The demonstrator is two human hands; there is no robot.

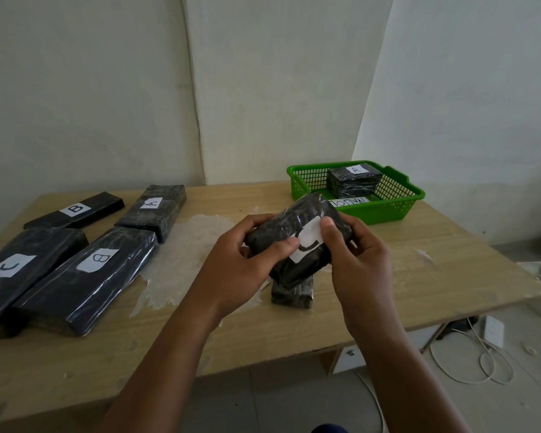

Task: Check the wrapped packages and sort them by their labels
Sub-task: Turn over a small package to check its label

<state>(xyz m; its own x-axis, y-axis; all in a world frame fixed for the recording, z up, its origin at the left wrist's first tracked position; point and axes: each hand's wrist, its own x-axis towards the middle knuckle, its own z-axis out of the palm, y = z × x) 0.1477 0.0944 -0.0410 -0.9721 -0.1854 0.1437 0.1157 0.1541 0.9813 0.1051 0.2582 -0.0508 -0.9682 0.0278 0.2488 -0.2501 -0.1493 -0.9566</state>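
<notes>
Here both hands hold one black wrapped package point(297, 239) raised above the middle of the wooden table point(419, 276), the left hand point(247, 260) gripping its near-left side with the thumb on the white C label point(306, 245), the right hand point(356, 245) pinching its right end. Another package point(291, 292) lies on the surface just beneath. Four labelled packages point(91, 270) sit by the left edge, and a green basket point(388, 207) at the far right corner holds an A package point(353, 179).

A wooden table point(419, 276) fills the middle, a pale scuffed patch point(181, 254) at its centre. At five o'clock, white cables point(481, 364) loop over the tiled floor point(294, 398) beside a white adapter point(494, 331). Whitish walls point(263, 89) rise at twelve o'clock.
</notes>
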